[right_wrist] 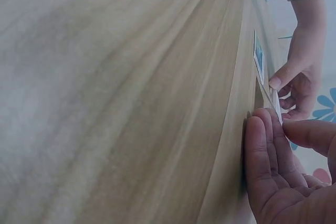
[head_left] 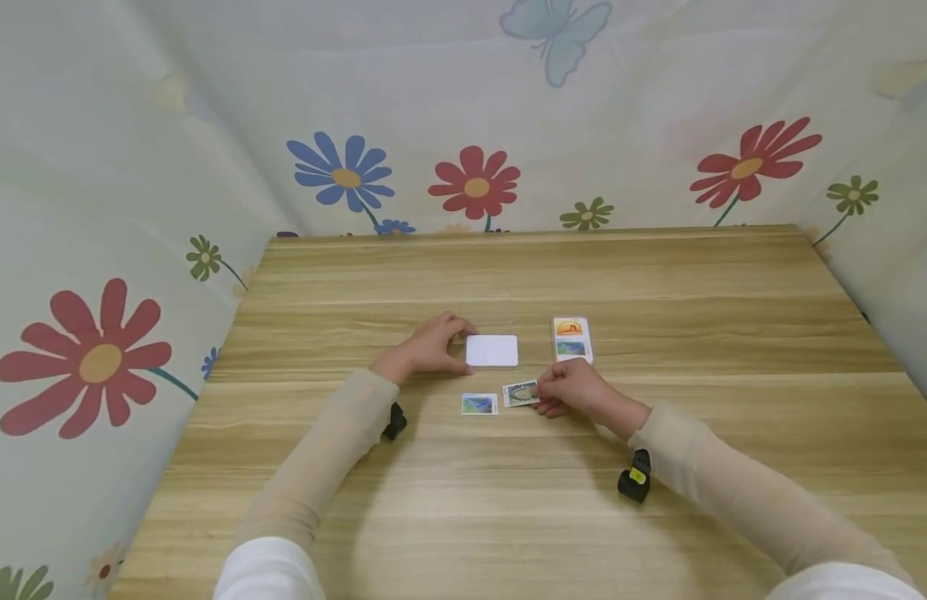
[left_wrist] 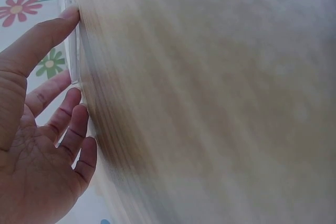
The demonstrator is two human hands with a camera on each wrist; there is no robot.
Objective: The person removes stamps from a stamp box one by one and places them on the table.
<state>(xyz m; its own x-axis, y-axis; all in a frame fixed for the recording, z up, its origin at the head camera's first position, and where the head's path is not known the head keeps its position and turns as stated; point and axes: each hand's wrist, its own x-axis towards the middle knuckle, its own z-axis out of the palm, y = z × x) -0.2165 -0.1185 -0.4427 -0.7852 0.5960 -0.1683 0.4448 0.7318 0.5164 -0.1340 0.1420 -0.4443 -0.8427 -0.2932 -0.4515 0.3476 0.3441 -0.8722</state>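
Note:
My left hand (head_left: 433,342) spans the left end of a white card stack (head_left: 492,351), thumb at the near edge and a fingertip at the far edge. In the left wrist view, the stack's pale edge (left_wrist: 73,56) stands between thumb and fingers, the other fingers loosely bent. With thumb and fingers, my right hand (head_left: 572,386) pinches the right end of a small picture card (head_left: 519,393), tilted off the tabletop in the right wrist view. Left of it, a second picture card (head_left: 479,404) with a blue-green landscape lies flat.
Behind my right hand lies a stack of picture cards (head_left: 573,337), orange and blue-green pictures on top. A clear plastic piece (head_left: 488,310) lies beyond the white stack. The wooden table (head_left: 658,275) meets flower-printed curtains (head_left: 628,150) at its back and sides.

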